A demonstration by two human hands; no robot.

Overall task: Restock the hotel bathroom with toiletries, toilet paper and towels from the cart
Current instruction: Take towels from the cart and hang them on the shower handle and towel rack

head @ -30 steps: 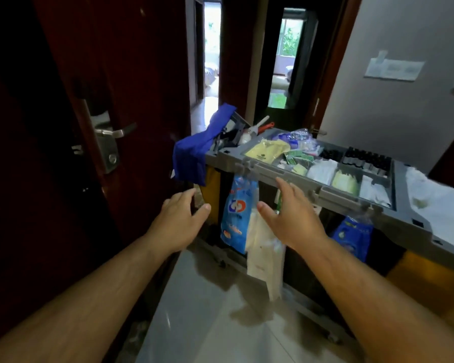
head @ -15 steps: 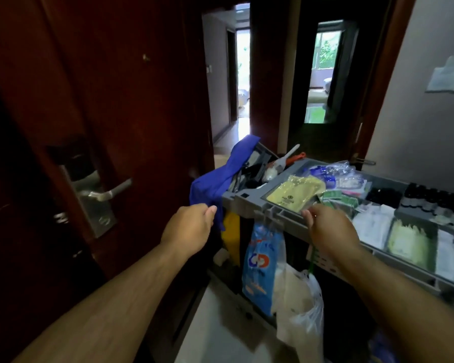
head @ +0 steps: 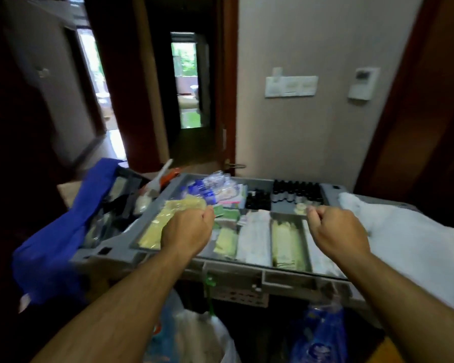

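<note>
1. Beige wall with a switch plate (head: 291, 86) and an open doorway (head: 186, 82) backs the cart, whose grey tray (head: 247, 269) of toiletries now fills the middle of the view.
2. Half a second ago the left hand (head: 188, 231) hung beside the blue cloth (head: 63, 231) and the right hand (head: 337, 229) gripped the tray's front rim. Both hands are now out over the compartments.
3. Both are curled into loose fists with nothing plainly held. The left is above the yellow packets (head: 155, 226), just beside the green sachets (head: 224, 213). The right is near the dark bottles (head: 294, 191).
4. Picking toiletries seems about to start, and nothing looks taken yet.
5. White towels (head: 404, 237) lie at the tray's right, and plastic bags (head: 320, 336) hang below.
</note>
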